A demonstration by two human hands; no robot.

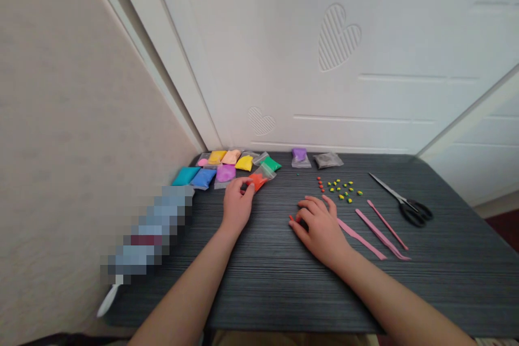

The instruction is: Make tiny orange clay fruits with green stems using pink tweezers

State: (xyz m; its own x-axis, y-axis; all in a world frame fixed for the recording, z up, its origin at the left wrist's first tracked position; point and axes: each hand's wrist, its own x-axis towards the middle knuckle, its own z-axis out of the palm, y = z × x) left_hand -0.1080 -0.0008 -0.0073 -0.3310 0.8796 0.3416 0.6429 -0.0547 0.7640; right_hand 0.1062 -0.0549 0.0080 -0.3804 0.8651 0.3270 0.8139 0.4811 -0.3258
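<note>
My left hand (238,204) has its fingers curled at the near left end of a small clear bag of orange-red clay (258,180). The thumb and forefinger close on the bag's edge; the other fingers are partly hidden. Low over the table, my right hand (322,230) pinches a small piece of red clay (291,218) between thumb and forefinger. Just beyond it lie a short row of red clay bits (320,184) and several small yellow-and-green clay pieces (341,197). A pink modelling tool (360,239) lies beside the right hand, its far end hidden by the fingers.
More bagged clay, including blue (203,178), green (271,163), purple (299,154) and grey (327,160), lines the far side. Two further pink tools (379,232) and black-handled scissors (409,208) lie right. A blurred package (150,232) sits along the left edge.
</note>
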